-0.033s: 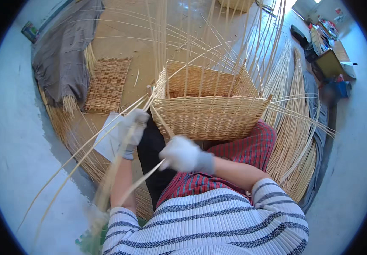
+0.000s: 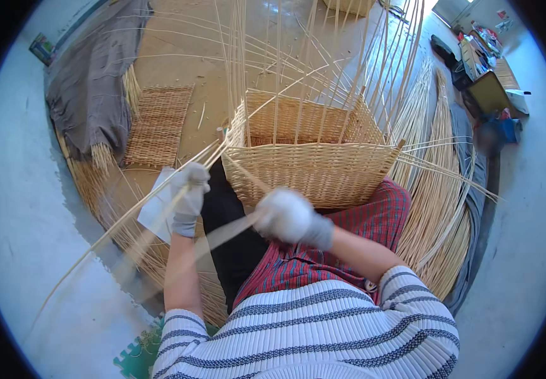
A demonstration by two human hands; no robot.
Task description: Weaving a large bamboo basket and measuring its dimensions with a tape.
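Observation:
A woven wicker basket [image 2: 311,174] leans over my lap, its near wall facing me and tall uprights rising from its rim. Long pale rods [image 2: 124,218] run from its left corner down to the left. My left hand [image 2: 189,192], in a white glove with a grey cuff, is curled closed around rods beside that corner. In front of the basket's near wall, my gloved right hand [image 2: 283,215] is closed on a rod that stretches up to the corner. The rod's loose end trails left, smeared by motion. The right hand is blurred, its fingertips hidden.
A flat woven panel [image 2: 159,126] lies on the floor at left, near a grey cloth [image 2: 99,76] over rod bundles. More loose rods [image 2: 434,189] lie at right. A white sheet [image 2: 155,215] is by my left hand; a cluttered table [image 2: 491,69] stands far right.
My right hand has moved right and slightly up with its rod. My left hand has shifted a little left and up. The basket stays nearly in place.

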